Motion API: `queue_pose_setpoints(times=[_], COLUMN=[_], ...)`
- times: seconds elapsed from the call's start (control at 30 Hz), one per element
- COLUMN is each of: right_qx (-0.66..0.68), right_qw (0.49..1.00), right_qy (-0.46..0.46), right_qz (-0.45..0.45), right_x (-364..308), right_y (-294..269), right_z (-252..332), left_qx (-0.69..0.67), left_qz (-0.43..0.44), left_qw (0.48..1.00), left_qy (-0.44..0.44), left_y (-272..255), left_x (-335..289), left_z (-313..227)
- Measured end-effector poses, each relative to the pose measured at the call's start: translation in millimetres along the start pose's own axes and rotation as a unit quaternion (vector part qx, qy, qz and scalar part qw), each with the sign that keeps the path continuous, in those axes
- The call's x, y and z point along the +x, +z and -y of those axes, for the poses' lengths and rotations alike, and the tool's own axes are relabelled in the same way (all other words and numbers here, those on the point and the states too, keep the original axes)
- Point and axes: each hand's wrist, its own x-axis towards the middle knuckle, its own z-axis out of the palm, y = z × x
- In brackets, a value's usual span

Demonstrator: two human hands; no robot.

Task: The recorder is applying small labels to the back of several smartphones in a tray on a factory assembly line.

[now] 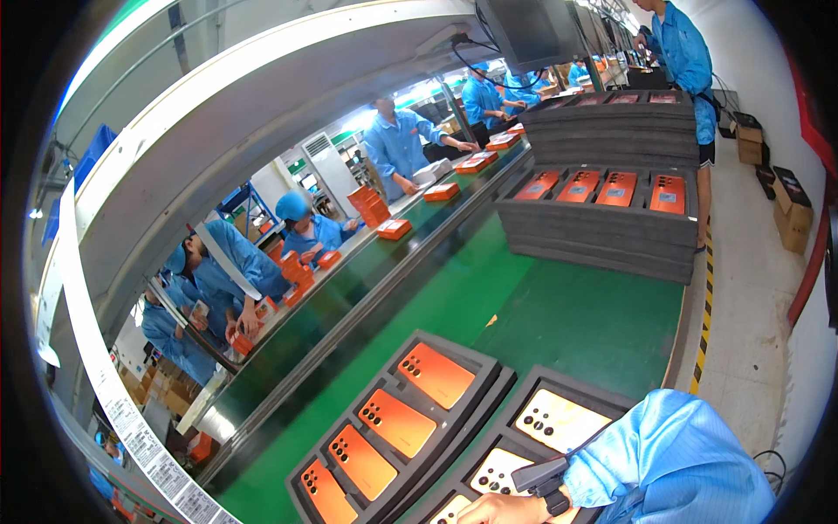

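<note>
My right hand [504,510] comes in at the lower edge, over the near foam tray [529,381] of phones. A black strap with a small black box [539,474] circles its wrist. Its fingers are cut off by the picture's edge, so I cannot tell what they grip. Under and beside the hand lie pale gold-orange phones [559,417], backs up, in the tray's slots. Left of it, a second dark foam tray [501,384] holds several orange phones [397,423] with round black camera lenses. My left hand is out of view.
On the green bench [594,323], tall stacks of dark foam trays [602,229] stand at the far right, the front one topped with orange phones. Orange boxes [394,229] line the conveyor [349,327]. Co-workers in blue [397,140] stand beyond it. A grey shelf [288,92] overhangs the left.
</note>
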Motion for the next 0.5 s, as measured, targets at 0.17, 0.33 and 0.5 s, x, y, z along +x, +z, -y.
queue_pose_setpoints(times=[0.17,0.33,0.5], right_qx=[-0.029,-0.033,0.140], right_qw=[0.999,0.999,0.971], right_qy=[-0.021,-0.015,0.191], right_qz=[0.000,-0.003,-0.013], right_x=[3,2,-1], right_y=[-1,1,4], right_z=[-4,-8,-14], left_qx=[0.004,0.011,0.025], left_qz=[-0.018,-0.034,-0.052], left_qw=[1.000,0.999,0.998], left_qy=[0.001,0.005,0.014], left_y=[1,1,2], left_x=[3,4,9], left_z=[4,5,6])
